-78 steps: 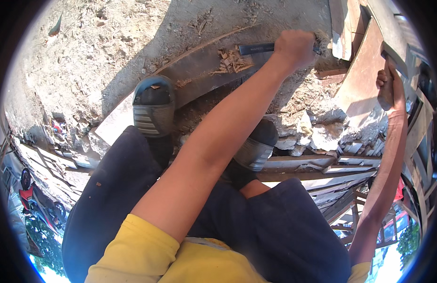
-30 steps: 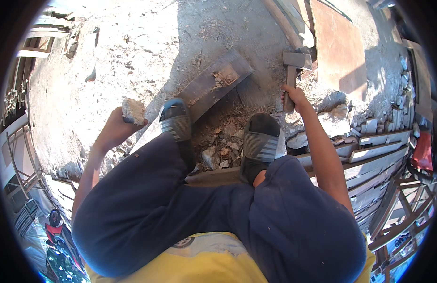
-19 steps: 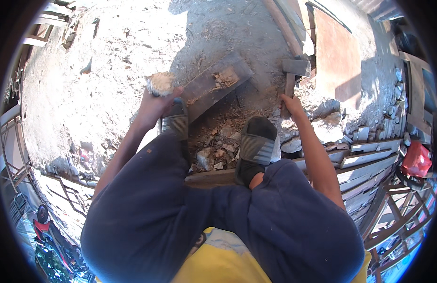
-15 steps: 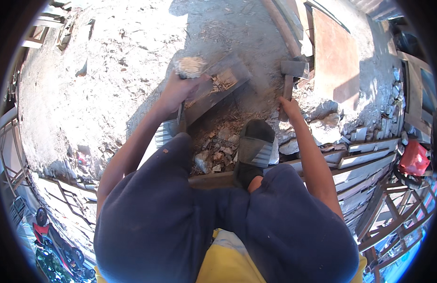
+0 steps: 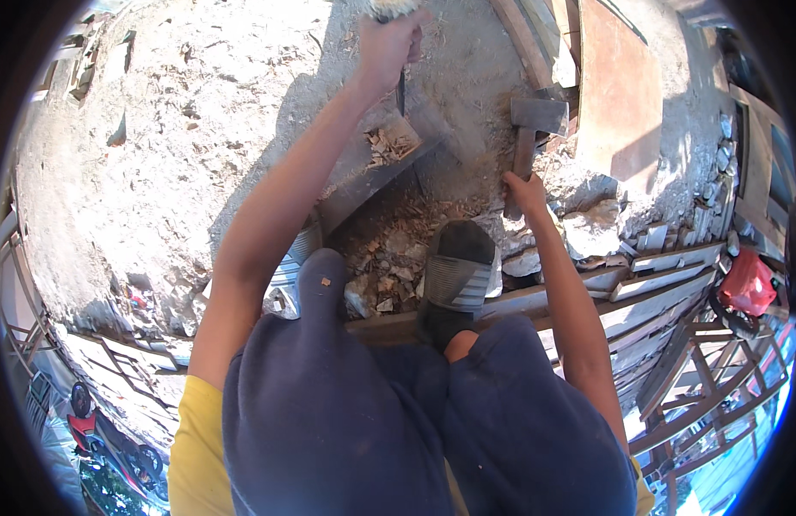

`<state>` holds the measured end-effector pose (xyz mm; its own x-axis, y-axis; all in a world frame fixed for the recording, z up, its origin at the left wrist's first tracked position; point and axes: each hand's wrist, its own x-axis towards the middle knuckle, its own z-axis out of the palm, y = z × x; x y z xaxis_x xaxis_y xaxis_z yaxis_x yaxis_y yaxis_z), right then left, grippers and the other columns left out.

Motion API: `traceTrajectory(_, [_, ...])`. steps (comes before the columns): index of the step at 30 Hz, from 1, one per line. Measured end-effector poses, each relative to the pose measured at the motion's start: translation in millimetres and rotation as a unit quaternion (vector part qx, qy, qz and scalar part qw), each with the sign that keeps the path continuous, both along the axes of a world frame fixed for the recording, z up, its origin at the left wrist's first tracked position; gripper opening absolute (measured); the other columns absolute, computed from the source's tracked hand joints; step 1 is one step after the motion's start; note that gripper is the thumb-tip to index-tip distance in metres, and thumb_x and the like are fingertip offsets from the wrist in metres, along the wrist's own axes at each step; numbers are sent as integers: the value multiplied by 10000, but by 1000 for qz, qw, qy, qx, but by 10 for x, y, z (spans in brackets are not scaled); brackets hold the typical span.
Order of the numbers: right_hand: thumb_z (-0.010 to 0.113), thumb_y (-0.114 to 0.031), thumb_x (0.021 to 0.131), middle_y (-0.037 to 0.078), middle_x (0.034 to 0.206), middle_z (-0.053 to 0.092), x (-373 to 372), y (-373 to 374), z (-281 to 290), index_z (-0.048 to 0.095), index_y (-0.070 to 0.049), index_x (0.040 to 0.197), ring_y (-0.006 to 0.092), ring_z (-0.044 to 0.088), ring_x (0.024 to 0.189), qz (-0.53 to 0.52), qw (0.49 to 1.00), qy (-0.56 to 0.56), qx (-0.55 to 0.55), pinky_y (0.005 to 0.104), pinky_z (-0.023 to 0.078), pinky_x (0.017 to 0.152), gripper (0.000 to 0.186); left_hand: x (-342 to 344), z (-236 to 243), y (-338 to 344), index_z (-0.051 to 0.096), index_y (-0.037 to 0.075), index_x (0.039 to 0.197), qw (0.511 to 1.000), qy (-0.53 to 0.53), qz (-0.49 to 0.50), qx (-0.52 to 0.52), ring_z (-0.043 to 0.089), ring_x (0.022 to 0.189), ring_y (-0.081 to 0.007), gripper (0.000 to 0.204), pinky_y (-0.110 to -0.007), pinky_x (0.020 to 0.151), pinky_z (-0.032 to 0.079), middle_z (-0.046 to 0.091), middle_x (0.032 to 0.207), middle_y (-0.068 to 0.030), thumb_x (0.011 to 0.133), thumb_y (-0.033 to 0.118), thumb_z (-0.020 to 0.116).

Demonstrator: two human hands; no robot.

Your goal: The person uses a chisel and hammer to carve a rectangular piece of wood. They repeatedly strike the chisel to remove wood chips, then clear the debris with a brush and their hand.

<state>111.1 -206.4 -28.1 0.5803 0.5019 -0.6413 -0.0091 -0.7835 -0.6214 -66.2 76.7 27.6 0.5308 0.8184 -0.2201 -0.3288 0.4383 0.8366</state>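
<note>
The fingers of my left hand (image 5: 389, 56) are curled tight around a dark tool (image 5: 401, 93) that looks like a chisel. A pale, rough top (image 5: 389, 8) pokes out above my fist. The thin dark end sticks out below it, toward the plank (image 5: 376, 182), but I can't tell if it touches. The fingers of my right hand (image 5: 525, 196) are wrapped low around the handle of a hammer (image 5: 524, 153). Its wide head is past my fingers, farther from me, and well apart from the chisel.

I think the step now is getting the chisel to its spot, with the hammer off to the side. The next move, I guess, calls for a firm left grip and good aim.

The plank lies between my two hands, closer to me than my left fist, with wood chips (image 5: 392, 143) on it. Broken stones (image 5: 385, 284) lie by my right sandal (image 5: 456, 284).
</note>
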Motion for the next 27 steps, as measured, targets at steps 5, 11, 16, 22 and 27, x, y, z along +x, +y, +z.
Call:
traceTrajectory(5, [637,-289,775,47,651,549,103,-13,47,515,-48,819,154,556,536,-59,988,140,-6,291,463,514,273,-462,506,32,472,79,628,975,-141,-166,-36,447,428,-98,228,-262,423,351,454,512,-4,788,159,613])
traceTrajectory(11, [637,-287,801,44,620,514,36,169,294,501,-73,817,174,530,520,-149,943,297,3,317,461,494,255,-862,224,-384,408,116,587,993,-44,-42,-101,287,361,-56,265,-230,363,183,315,454,54,786,107,582])
traceTrajectory(16, [635,-303,801,45,628,518,19,135,255,487,-83,828,169,527,523,-135,950,282,-9,319,457,500,267,-529,93,-449,395,144,578,998,-7,29,-63,255,379,-59,263,-242,377,176,305,457,60,754,121,589])
traceTrajectory(22, [641,-308,791,43,707,511,14,139,211,478,-85,890,152,505,563,-145,946,290,13,299,443,519,294,-401,85,-435,417,127,564,993,6,105,-56,265,372,-62,271,-243,374,179,335,453,49,734,91,626])
traceTrajectory(27, [640,-288,795,43,722,490,-55,266,289,467,-81,874,159,495,617,-154,912,369,96,290,438,566,282,-464,121,-438,455,97,608,998,-24,26,-46,302,379,-55,241,-250,357,197,397,490,34,762,50,634])
